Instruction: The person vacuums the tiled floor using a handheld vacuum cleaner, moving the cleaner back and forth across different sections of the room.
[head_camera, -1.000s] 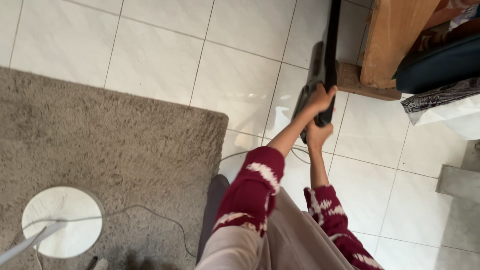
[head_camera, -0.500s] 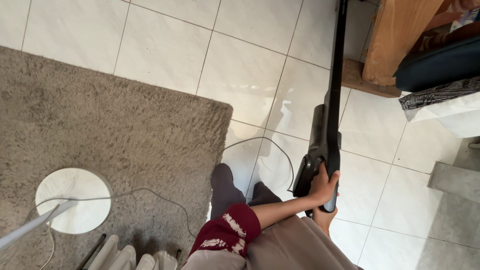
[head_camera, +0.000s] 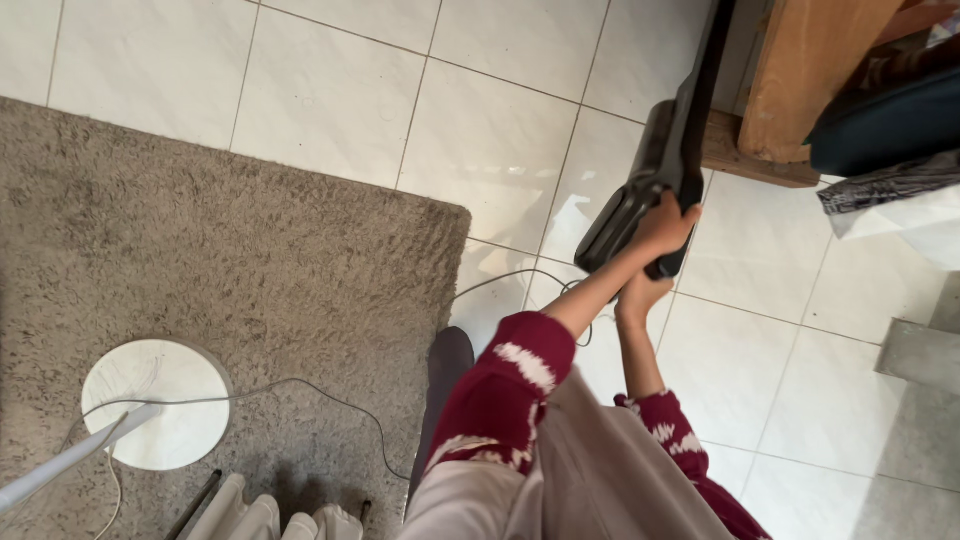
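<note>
Head view: two hands on a black stick vacuum, over white tile beside the rug.
Left hand (head_camera: 662, 226) closed round the vacuum (head_camera: 665, 165) at its handle; right hand (head_camera: 640, 295) curled just beneath, touching the grip's lower end. Judged rigid, smooth plastic, moderately heavy, weight at the motor body; best taken at the handle. Wand runs away from the rug (head_camera: 220, 290) toward a wooden leg (head_camera: 800, 85). Thin cord (head_camera: 510, 280) at the rug's corner; white round base (head_camera: 158, 403) stands on the rug.

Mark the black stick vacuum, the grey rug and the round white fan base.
black stick vacuum (head_camera: 668, 170), head view, on its dark body above the hands
grey rug (head_camera: 220, 270), head view, mid pile
round white fan base (head_camera: 165, 395), head view, on its flat top
</note>
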